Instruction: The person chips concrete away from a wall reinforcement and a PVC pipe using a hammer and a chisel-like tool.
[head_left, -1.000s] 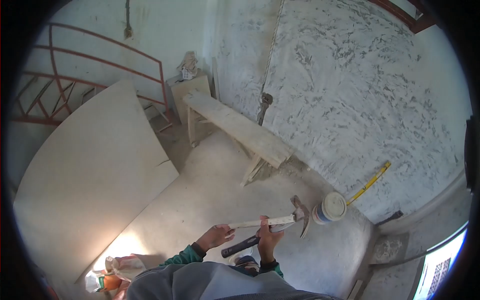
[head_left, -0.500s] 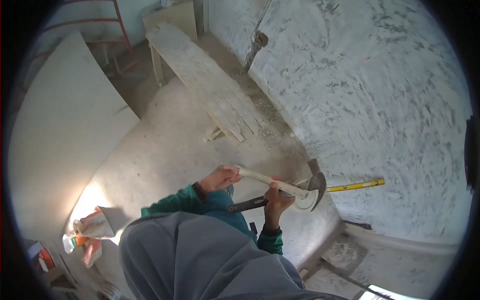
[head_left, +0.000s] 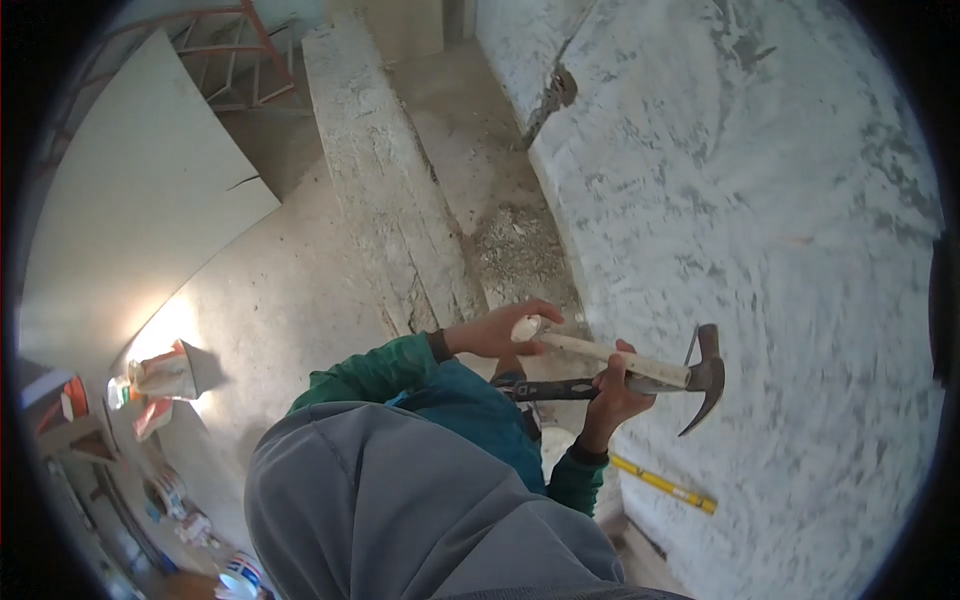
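Note:
My right hand (head_left: pixel 618 400) is closed around a claw hammer (head_left: pixel 709 374) and a pale wooden stick (head_left: pixel 610 354) together, just below the hammer's head. The hammer's dark handle (head_left: pixel 555 390) runs back toward my body, its steel head pointing at the wall. Above it, the stick slants with its far end close to the hammer head. My left hand (head_left: pixel 490 332) is at the stick's near end, thumb and fingers spread around a whitish rounded end piece (head_left: pixel 526 327).
A rough plank bench (head_left: pixel 375 150) extends ahead, with rubble (head_left: pixel 520 250) between it and the patchy plastered wall (head_left: pixel 700 200). The yellow spirit level (head_left: pixel 665 483) lies low by the wall. At left are a large pale board (head_left: pixel 130 220), a torn bag (head_left: pixel 165 378) and a bucket (head_left: pixel 240 575).
Both hands, the hammer and the stick have moved right, closer to the wall. My left fingers have loosened from the stick and spread. The view has shifted with my head.

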